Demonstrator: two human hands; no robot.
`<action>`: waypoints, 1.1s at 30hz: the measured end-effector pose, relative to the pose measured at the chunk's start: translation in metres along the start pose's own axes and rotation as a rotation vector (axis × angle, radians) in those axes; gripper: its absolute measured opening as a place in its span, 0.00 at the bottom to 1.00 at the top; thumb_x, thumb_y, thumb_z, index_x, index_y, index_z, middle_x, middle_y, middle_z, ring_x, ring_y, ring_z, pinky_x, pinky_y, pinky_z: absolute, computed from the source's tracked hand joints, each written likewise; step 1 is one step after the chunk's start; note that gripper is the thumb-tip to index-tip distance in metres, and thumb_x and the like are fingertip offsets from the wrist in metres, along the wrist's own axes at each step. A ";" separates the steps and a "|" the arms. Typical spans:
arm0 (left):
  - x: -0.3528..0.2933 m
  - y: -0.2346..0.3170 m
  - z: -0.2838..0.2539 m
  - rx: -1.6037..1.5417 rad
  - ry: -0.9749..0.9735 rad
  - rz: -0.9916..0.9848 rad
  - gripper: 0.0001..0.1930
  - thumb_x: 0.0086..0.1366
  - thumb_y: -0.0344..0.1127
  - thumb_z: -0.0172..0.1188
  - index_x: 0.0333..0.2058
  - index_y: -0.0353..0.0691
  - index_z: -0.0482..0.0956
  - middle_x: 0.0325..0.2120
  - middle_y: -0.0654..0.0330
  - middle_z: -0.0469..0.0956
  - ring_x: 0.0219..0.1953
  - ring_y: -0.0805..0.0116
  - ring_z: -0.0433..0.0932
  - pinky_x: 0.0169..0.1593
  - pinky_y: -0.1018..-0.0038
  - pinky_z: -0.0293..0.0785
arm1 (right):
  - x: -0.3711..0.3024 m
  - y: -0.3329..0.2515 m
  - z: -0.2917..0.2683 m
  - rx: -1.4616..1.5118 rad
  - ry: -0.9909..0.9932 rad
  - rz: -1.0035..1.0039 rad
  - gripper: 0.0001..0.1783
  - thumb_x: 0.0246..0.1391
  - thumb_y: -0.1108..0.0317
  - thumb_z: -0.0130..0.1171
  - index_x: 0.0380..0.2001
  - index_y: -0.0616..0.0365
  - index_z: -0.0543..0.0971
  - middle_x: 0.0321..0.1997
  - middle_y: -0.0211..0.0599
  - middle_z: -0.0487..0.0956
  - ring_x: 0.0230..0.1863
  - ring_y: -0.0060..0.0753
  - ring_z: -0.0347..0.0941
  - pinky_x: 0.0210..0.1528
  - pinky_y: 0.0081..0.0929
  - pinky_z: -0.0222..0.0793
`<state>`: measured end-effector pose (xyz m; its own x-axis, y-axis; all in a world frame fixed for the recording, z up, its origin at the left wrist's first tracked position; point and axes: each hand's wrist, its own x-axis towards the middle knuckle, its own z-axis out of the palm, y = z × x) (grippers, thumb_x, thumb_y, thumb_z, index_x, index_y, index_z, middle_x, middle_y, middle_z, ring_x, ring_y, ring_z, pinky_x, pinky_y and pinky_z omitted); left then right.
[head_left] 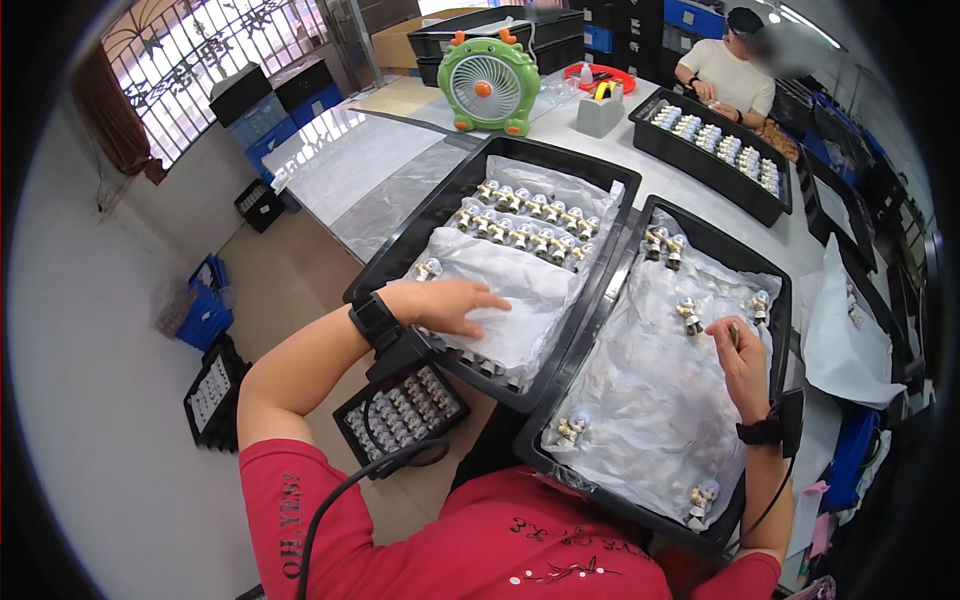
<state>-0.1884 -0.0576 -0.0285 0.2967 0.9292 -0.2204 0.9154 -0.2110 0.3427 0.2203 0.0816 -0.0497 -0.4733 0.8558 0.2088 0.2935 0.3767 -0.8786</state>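
Note:
My left hand is open, its fingers spread over a white paper sheet in the left black tray. Rows of small figurines with pale blue hair stand behind that sheet, and one lone figurine sits by my left wrist. Over the right black tray, my right hand is closed, with a small greyish tip showing among its fingers; its kind cannot be made out. Just left of those fingers a figurine lies on crumpled white paper. Another figurine lies beyond the hand.
A green fan and a grey tape dispenser stand at the back of the table. A co-worker sits behind a black tray of figurines at the far right. Another filled tray is low beneath my left arm.

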 end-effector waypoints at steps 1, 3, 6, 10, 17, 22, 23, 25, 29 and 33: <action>0.004 0.006 0.001 -0.057 -0.161 0.005 0.25 0.58 0.34 0.59 0.55 0.46 0.69 0.51 0.50 0.69 0.52 0.49 0.69 0.55 0.62 0.66 | 0.000 0.000 -0.005 0.053 0.011 0.011 0.12 0.62 0.64 0.52 0.29 0.61 0.75 0.19 0.15 0.59 0.21 0.09 0.50 0.22 0.15 0.45; 0.010 0.014 0.005 -0.110 -0.330 0.033 0.25 0.58 0.32 0.57 0.57 0.47 0.68 0.52 0.50 0.69 0.52 0.49 0.69 0.55 0.62 0.66 | 0.002 -0.008 -0.025 0.120 0.001 0.107 0.12 0.63 0.61 0.50 0.33 0.58 0.76 0.19 0.14 0.58 0.21 0.07 0.50 0.21 0.13 0.44; 0.011 0.016 0.009 0.006 -0.391 0.033 0.24 0.58 0.27 0.54 0.55 0.46 0.69 0.49 0.51 0.71 0.50 0.49 0.72 0.53 0.63 0.67 | -0.004 -0.017 -0.060 0.069 0.108 0.133 0.15 0.64 0.57 0.49 0.36 0.58 0.75 0.19 0.14 0.59 0.20 0.08 0.50 0.21 0.13 0.45; 0.010 0.026 -0.007 -0.030 -0.212 0.046 0.20 0.59 0.26 0.54 0.52 0.42 0.72 0.47 0.48 0.74 0.48 0.46 0.73 0.52 0.62 0.68 | -0.027 0.018 -0.106 -0.222 0.221 0.176 0.16 0.62 0.56 0.50 0.39 0.59 0.73 0.18 0.21 0.64 0.20 0.13 0.58 0.22 0.18 0.54; 0.017 0.074 -0.024 0.025 0.362 0.069 0.15 0.59 0.25 0.56 0.46 0.37 0.75 0.42 0.50 0.77 0.48 0.50 0.74 0.53 0.65 0.68 | -0.081 0.100 -0.135 -0.779 0.197 0.263 0.19 0.53 0.58 0.56 0.41 0.62 0.74 0.35 0.54 0.79 0.39 0.57 0.75 0.41 0.42 0.69; 0.037 0.116 -0.026 -0.060 0.487 0.277 0.13 0.58 0.26 0.57 0.43 0.37 0.76 0.43 0.52 0.78 0.47 0.54 0.75 0.53 0.66 0.69 | -0.082 0.087 -0.136 -0.971 0.278 0.065 0.22 0.50 0.60 0.59 0.46 0.60 0.72 0.33 0.49 0.79 0.37 0.54 0.75 0.43 0.39 0.69; 0.043 0.128 -0.029 -0.091 0.475 0.291 0.12 0.58 0.26 0.58 0.42 0.37 0.77 0.42 0.53 0.78 0.46 0.54 0.75 0.52 0.67 0.69 | -0.077 0.078 -0.135 -1.153 0.381 -0.133 0.22 0.50 0.61 0.59 0.47 0.60 0.72 0.32 0.48 0.79 0.36 0.53 0.75 0.43 0.38 0.69; 0.055 0.144 -0.029 -0.120 0.518 0.320 0.12 0.57 0.26 0.58 0.42 0.37 0.77 0.41 0.54 0.78 0.45 0.55 0.76 0.51 0.68 0.69 | -0.048 0.045 -0.128 -1.062 0.363 -0.278 0.24 0.50 0.60 0.60 0.48 0.59 0.72 0.34 0.45 0.78 0.36 0.49 0.75 0.45 0.36 0.70; 0.077 0.159 -0.018 -0.185 0.541 0.318 0.12 0.59 0.27 0.58 0.43 0.37 0.77 0.38 0.56 0.79 0.42 0.63 0.78 0.47 0.72 0.71 | 0.009 -0.006 -0.065 -0.459 -0.221 -0.015 0.26 0.48 0.63 0.62 0.51 0.61 0.72 0.49 0.48 0.75 0.45 0.37 0.74 0.46 0.30 0.70; 0.106 0.159 -0.003 -0.765 0.353 0.220 0.13 0.64 0.32 0.57 0.46 0.35 0.77 0.40 0.61 0.79 0.42 0.76 0.76 0.47 0.78 0.72 | 0.046 0.028 -0.009 -0.674 -0.288 -0.348 0.38 0.36 0.69 0.65 0.56 0.57 0.67 0.53 0.50 0.71 0.49 0.50 0.72 0.54 0.37 0.67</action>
<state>-0.0122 0.0088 0.0052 0.2281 0.9577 0.1756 0.3753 -0.2529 0.8917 0.2138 0.1346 -0.0608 -0.7978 0.5602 0.2231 0.4841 0.8156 -0.3170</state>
